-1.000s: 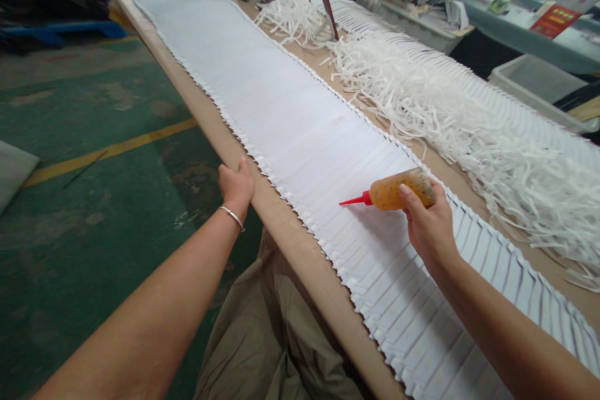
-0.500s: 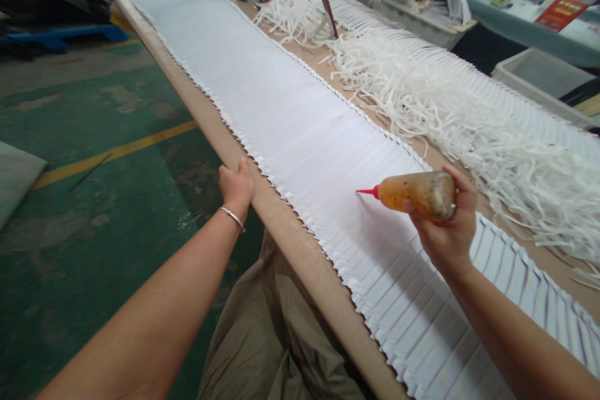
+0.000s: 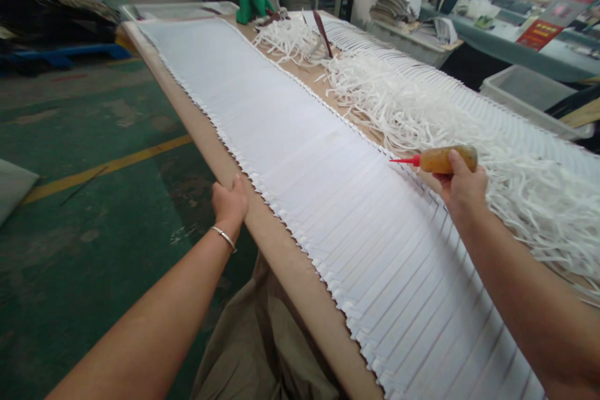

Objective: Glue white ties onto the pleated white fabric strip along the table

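Note:
My right hand [image 3: 464,187] is wrapped round a glue bottle [image 3: 440,161], amber and smudged, with a thin red nozzle pointing left. The nozzle tip is over the far edge of a long row of overlapping white strips [image 3: 300,156]; whether it touches them I cannot tell. My left hand [image 3: 229,203] grips the near edge of the brown table [image 3: 276,262], thumb on top and fingers hidden below. Overlapping strips run the length of the table, their near ends forming a jagged edge.
A tangled heap of narrow white strips [image 3: 469,112] lies beyond the row. A dark red-handled tool [image 3: 322,34] stands among the strips, near a green cloth [image 3: 252,5]. A plastic bin [image 3: 534,97] stands at the right, and a blue pallet [image 3: 60,56] is on the floor at the left.
My right hand has moved the glue bottle away from me, from the middle of the white row to its far edge. My left hand keeps its hold on the table edge. The view has tilted up slightly.

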Available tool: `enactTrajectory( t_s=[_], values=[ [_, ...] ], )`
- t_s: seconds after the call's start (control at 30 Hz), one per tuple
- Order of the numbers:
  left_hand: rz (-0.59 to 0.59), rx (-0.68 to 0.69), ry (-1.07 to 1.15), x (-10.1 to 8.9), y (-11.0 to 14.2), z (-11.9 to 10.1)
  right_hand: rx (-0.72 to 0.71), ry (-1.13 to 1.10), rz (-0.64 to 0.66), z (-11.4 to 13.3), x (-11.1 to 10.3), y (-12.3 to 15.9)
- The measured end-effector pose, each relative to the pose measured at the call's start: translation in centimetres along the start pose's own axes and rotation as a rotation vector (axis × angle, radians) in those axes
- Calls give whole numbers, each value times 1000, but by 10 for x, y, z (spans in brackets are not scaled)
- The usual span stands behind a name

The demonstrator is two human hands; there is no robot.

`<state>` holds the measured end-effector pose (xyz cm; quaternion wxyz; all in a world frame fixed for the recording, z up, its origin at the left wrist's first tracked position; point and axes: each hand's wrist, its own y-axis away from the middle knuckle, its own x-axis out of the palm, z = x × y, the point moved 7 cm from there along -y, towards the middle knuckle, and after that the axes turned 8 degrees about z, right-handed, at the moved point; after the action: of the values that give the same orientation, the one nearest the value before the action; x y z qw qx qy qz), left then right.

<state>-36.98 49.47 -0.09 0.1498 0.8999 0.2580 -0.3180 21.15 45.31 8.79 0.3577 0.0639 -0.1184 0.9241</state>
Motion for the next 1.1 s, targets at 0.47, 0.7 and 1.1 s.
enactTrajectory(
  t_s=[0.47,0.7,1.1],
  values=[
    [15,4,-8,0,0,0,-3,39,8,-8,20,-9],
    [10,6,-5,2,-2,3,19,120,31,-7,22,1],
    [10,6,12,6,-5,9,28,66,154,9,36,56]
  ],
)
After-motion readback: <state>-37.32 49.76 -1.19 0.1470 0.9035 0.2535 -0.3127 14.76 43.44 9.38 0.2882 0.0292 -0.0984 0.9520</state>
